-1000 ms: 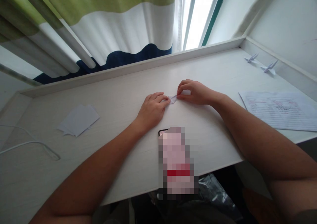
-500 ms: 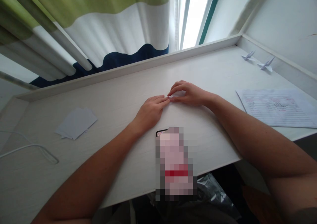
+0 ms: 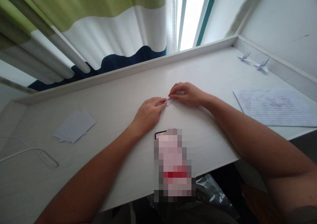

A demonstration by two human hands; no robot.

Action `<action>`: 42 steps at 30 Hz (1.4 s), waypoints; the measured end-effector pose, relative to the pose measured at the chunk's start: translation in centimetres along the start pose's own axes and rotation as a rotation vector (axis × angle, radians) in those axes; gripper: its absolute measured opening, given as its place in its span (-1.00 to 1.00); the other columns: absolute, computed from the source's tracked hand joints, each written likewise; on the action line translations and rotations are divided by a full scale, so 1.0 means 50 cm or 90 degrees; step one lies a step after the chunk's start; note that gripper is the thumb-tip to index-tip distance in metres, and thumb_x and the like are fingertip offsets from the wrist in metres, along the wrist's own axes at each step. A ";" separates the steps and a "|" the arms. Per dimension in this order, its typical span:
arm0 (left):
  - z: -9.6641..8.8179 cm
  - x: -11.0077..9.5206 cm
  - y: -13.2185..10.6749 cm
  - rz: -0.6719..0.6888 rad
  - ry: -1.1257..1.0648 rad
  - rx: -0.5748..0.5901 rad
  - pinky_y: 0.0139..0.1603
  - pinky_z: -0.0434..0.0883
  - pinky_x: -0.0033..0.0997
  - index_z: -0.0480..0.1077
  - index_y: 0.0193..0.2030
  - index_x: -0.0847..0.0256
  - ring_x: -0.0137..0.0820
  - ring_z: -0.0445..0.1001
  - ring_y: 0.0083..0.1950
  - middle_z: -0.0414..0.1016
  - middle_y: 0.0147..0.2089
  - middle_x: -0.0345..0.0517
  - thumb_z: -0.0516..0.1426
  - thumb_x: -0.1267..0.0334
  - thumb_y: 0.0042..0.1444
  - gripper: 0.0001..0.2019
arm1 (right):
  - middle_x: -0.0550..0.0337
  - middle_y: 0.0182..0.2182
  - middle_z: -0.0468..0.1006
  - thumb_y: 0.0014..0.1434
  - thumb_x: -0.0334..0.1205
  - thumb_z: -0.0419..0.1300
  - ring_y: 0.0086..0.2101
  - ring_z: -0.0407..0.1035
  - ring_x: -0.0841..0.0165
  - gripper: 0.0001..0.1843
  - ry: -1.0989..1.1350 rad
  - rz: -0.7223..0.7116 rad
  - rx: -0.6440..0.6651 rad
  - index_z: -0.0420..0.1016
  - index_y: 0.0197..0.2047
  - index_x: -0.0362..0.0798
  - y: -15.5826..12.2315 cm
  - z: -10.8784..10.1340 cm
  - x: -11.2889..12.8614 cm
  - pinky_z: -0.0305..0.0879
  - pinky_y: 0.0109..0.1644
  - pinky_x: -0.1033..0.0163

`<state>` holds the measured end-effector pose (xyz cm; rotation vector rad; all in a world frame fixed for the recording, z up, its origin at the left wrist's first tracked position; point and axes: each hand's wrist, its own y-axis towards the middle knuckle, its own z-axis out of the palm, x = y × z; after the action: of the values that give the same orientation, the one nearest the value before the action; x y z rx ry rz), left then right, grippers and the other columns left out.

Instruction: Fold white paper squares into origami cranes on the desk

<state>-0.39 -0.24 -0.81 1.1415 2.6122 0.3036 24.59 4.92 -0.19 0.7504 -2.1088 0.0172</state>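
A small folded piece of white paper (image 3: 169, 101) lies on the white desk (image 3: 119, 101), mostly covered by my fingers. My left hand (image 3: 151, 111) rests on the desk with its fingers together, their tips pressed on the paper's left side. From the right, my right hand (image 3: 187, 93) pinches the paper between thumb and fingertips. The exact shape of the fold is too small to make out.
A fanned stack of white paper sheets (image 3: 75, 125) lies at left, near a white cable (image 3: 37, 149). A phone (image 3: 159, 134), largely pixelated, is at the near edge. Two folded paper cranes (image 3: 262, 64) stand far right, beyond a written-on lined sheet (image 3: 274, 108).
My right thumb and fingers have closed into a pinch, and my left fingertips have drawn slightly back left. More of the folded paper shows between the hands. The view has shifted a little.
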 end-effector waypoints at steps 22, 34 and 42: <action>-0.003 -0.001 -0.001 0.069 -0.065 -0.005 0.47 0.44 0.02 0.48 0.30 0.34 -0.14 0.47 0.42 0.51 0.39 0.15 0.02 0.39 0.46 -0.63 | 0.07 -0.13 0.74 0.30 -0.07 0.29 -0.07 0.54 0.17 -0.78 -0.034 -0.057 0.026 0.75 -0.22 0.05 0.000 -0.007 -0.008 0.37 0.17 -0.02; 0.003 -0.002 -0.004 0.076 -0.116 -0.017 0.44 0.48 0.02 0.47 0.29 0.35 -0.16 0.50 0.39 0.53 0.36 0.22 0.04 0.44 0.45 -0.64 | 0.05 -0.24 0.69 0.25 -0.12 0.26 -0.23 0.53 0.21 -0.78 -0.019 0.065 -0.047 0.70 -0.25 -0.03 0.000 -0.015 -0.009 0.43 -0.06 0.10; 0.004 -0.007 -0.003 0.088 -0.079 -0.020 0.41 0.50 0.04 0.42 0.36 0.34 -0.13 0.47 0.36 0.51 0.39 0.20 0.02 0.45 0.44 -0.59 | 0.04 -0.23 0.68 0.22 -0.17 0.27 -0.17 0.51 0.18 -0.80 -0.058 0.025 0.019 0.74 -0.24 -0.01 -0.003 -0.022 -0.001 0.42 -0.02 0.08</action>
<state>-0.23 -0.58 -0.98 1.2903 2.4199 0.2907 25.52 5.10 0.44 0.7402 -2.2139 0.0360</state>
